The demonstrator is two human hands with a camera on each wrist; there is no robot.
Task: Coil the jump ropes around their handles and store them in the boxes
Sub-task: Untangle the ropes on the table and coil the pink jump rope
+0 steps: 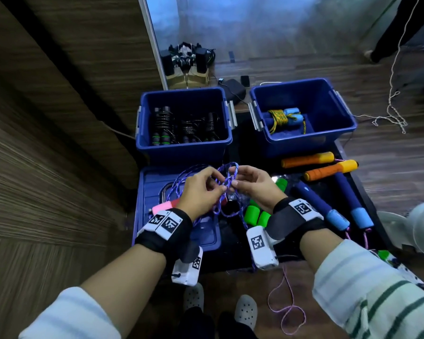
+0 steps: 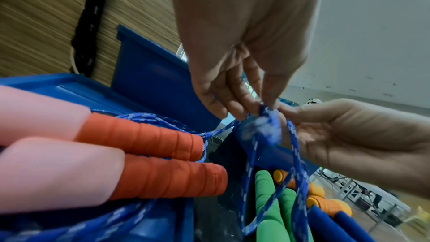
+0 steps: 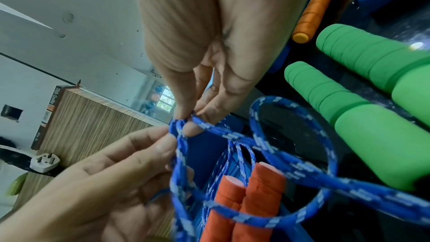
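Your blue rope (image 1: 227, 177) loops across the blue lid (image 1: 154, 182) on the counter, and its pink-and-orange handles (image 1: 165, 206) lie side by side beneath your left wrist, long axes pointing away from you. Both hands meet above them: left hand (image 1: 201, 192) and right hand (image 1: 252, 185) each pinch the knotted strand. The left is nearer the handles.

No lettering anywhere is clear enough to read.
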